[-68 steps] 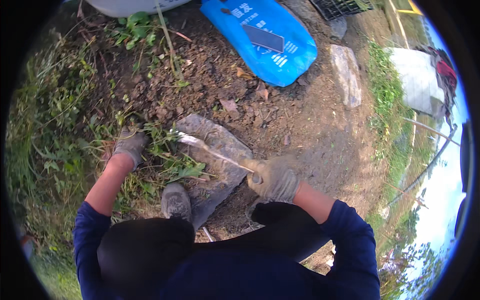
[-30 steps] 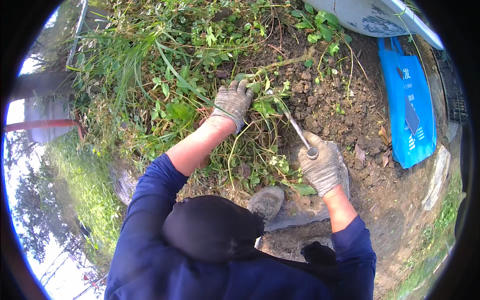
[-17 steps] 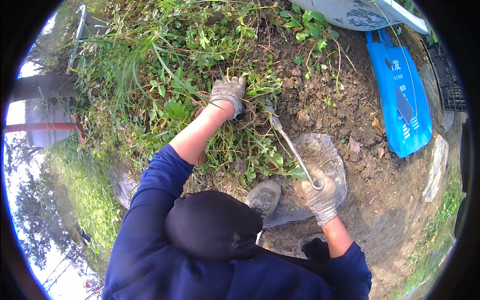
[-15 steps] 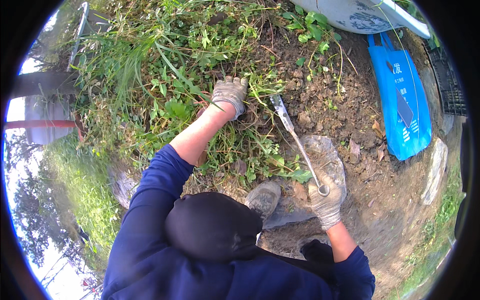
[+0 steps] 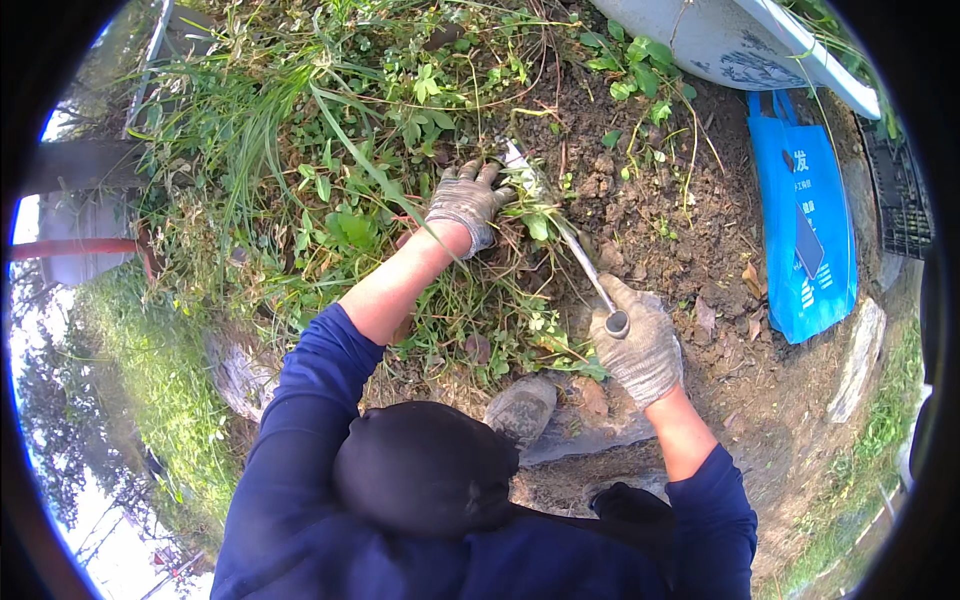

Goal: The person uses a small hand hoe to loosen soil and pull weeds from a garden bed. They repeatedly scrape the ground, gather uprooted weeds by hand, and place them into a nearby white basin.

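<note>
My left hand [image 5: 466,207], in a dirty knitted work glove, rests on the green weeds [image 5: 350,225] with its fingers spread. Whether any stems lie under the fingers is hidden. My right hand [image 5: 638,345], gloved alike, is closed round the handle of a metal weeding tool [image 5: 577,250]. That tool has a slim rod, a hollow round handle end and a narrow flat blade. Its blade reaches in among weeds and soil just right of my left fingers, and some leaves lie across it.
Bare crumbly soil [image 5: 660,215] spreads to the right of the weeds. A white patterned basin [image 5: 720,45] stands at the far right, near a blue bag [image 5: 800,220] with a phone [image 5: 809,245] on it. A shoe [image 5: 523,408] and a clear plastic sheet [image 5: 590,435] are close by.
My right hand has moved forward and left with the weeding tool, its blade now deeper among the weeds. My left hand has shifted slightly, its fingers spread wider.
</note>
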Available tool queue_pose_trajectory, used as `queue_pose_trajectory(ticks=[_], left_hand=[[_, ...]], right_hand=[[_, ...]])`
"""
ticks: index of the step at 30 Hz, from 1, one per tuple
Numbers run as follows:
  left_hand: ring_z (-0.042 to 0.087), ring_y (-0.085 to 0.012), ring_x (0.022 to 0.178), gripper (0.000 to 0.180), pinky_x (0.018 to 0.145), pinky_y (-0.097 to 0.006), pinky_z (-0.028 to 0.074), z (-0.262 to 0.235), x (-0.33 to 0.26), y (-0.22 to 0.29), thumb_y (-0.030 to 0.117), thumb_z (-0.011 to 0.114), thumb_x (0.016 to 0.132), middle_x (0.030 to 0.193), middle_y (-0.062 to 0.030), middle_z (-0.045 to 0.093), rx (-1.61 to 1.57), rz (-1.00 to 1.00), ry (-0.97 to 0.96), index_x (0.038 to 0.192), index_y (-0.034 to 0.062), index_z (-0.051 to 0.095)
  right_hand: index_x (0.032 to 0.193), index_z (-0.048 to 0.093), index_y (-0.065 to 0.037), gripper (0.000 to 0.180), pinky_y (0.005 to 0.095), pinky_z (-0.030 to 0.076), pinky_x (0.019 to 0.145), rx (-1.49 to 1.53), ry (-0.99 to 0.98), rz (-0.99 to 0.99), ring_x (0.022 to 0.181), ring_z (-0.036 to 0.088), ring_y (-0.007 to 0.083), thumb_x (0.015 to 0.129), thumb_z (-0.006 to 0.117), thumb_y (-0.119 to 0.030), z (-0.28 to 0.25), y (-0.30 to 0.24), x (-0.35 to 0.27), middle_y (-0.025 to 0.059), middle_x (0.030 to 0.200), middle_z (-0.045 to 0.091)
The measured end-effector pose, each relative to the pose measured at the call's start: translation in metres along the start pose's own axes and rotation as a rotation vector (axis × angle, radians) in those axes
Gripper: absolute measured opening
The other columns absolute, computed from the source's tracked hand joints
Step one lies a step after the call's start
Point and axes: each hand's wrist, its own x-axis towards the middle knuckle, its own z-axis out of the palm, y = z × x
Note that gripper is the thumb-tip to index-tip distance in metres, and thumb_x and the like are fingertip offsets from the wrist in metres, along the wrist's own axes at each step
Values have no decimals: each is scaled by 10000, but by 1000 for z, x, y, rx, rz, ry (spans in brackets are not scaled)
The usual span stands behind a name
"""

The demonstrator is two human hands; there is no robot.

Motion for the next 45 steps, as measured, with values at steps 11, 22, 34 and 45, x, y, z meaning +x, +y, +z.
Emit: queue_pose_trajectory(ticks=[11, 22, 34, 45], left_hand=[[382, -319, 1307, 454, 1038, -509, 322, -2, -4, 0, 236, 635, 782, 1340, -112, 473, -59, 143, -82, 1229, 197, 566], [389, -305, 1298, 433, 1050, -542, 286, -1, 1, -1, 195, 602, 801, 1366, -115, 448, -38, 212, -68, 1231, 213, 564], [417, -311, 1267, 583, 1012, -503, 325, -1, 13, 1, 440, 688, 729, 1328, -125, 478, 8, 227, -147, 1238, 189, 554], [554, -273, 1082, 623, 940, -412, 417, -10, -9, 31, 225, 740, 640, 1141, -84, 588, -290, 241, -407, 1241, 202, 581]], right_hand=[[1215, 558, -138, 473, 454, 487, 661, -576, -428, 223, 702, 641, 345, 745, 576, -188, -113, -57, 46, 176, 714, 637], [1043, 656, -81, 311, 432, 496, 764, -559, -592, 236, 813, 639, 344, 786, 502, -166, -148, -88, 143, 191, 820, 658], [1106, 636, -87, 356, 381, 487, 604, -308, -570, 108, 622, 620, 316, 759, 602, -154, -172, 12, 124, 186, 703, 621], [1131, 638, -66, 374, 373, 514, 609, -107, -445, 87, 655, 655, 311, 767, 611, -151, -110, 98, 74, 171, 743, 661]])
